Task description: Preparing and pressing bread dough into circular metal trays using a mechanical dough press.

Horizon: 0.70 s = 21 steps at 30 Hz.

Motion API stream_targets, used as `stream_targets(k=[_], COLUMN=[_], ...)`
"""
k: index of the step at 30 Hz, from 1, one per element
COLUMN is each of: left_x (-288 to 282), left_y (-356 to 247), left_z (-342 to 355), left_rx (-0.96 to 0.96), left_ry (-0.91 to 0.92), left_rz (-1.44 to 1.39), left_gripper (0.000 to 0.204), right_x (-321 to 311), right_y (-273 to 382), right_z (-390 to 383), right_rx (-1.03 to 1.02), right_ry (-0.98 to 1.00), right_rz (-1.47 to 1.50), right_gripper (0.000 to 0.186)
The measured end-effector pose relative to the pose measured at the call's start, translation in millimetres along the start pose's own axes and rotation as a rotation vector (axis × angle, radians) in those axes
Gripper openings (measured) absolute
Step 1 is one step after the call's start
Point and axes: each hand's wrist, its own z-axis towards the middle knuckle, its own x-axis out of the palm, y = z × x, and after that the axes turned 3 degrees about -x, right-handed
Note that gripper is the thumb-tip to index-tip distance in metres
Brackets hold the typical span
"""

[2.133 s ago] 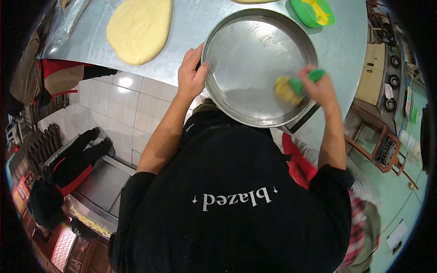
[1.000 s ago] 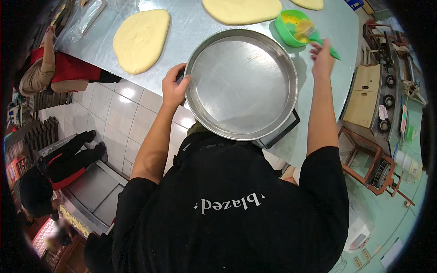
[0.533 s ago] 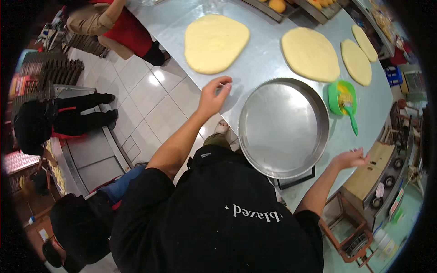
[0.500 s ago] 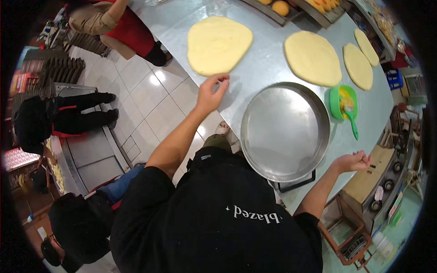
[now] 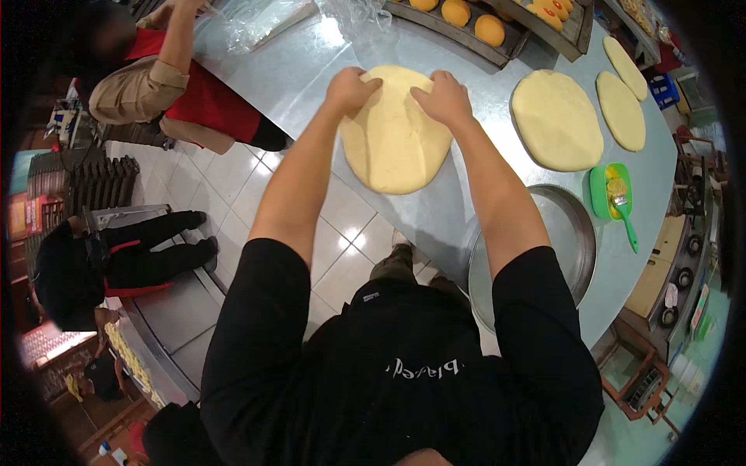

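A flat, pale yellow sheet of dough (image 5: 396, 147) lies before me, its near end reaching the steel table's edge. My left hand (image 5: 351, 90) grips its far left edge, the thumb on top and the fingertips hidden at the rim. At the far right edge my right hand (image 5: 444, 98) holds it the same way. Faint folds run lengthwise between the two thumbs. Under my right forearm stands a round, shallow metal pan (image 5: 563, 233), partly covered by the arm. To the right of it sits a green tub (image 5: 600, 194) of yellow paste with a green-handled brush (image 5: 626, 221) in it.
Another dough sheet (image 5: 556, 120) lies to the right, with two narrower dough pieces (image 5: 622, 113) beyond. Trays of round buns (image 5: 489, 31) stand at the far side. Clear plastic (image 5: 268, 19) lies far left, near a co-worker in a red apron (image 5: 221, 109).
Both hands have moved to the dough's far edge and taken hold, the right one coming across from beside the pan. The dough appears nearer and longer. The whole view has shifted.
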Motion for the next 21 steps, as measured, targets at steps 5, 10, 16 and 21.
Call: stream_targets(k=[5,10,16,21], left_x=[-29.2,-26.1,-9.9,-1.7], left_y=[-6.8,-18.0,-11.4,-33.3], left_z=[-27.4,-3.1,-54.5,-66.0], left_rx=[0.389,0.39,0.504,0.448], left_ry=[0.273,0.219,0.179,0.047], left_rz=[-0.212,-0.119,-0.437,0.131], left_gripper=[0.027,0.039,0.039,0.036], right_x=[-44.9,-18.6,-43.4,-29.3], right_y=[13.2,-8.1,-15.7,-17.8], right_z=[-3.8,-1.7,-36.6,-41.2], right_rx=[0.028,-0.17,0.0,-0.238], right_ry=[0.346,-0.018,0.141,-0.149], right_rz=[0.42,0.11,0.331,-0.075], right_gripper=[0.063,0.065,0.062,0.032])
